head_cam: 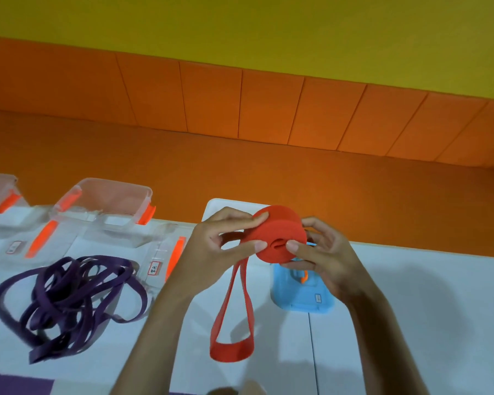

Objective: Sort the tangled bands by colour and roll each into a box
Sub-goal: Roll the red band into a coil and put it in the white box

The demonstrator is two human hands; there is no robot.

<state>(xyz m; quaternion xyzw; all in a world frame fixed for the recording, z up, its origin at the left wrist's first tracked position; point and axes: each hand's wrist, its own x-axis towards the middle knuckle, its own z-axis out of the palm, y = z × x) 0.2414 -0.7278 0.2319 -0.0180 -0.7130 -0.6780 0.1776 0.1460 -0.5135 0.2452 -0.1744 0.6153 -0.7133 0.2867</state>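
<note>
Head | red band roll pinched btwn L hand + R hand

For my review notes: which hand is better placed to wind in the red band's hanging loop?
Probably the left hand: the loop hangs just below it, while the right hand holds the red roll.

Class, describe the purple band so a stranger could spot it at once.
Start at the white table, then look in front of the clear boxes with orange clips. The purple band lies there in a loose tangle, unlike the red band, wound into a tight coil.
</note>
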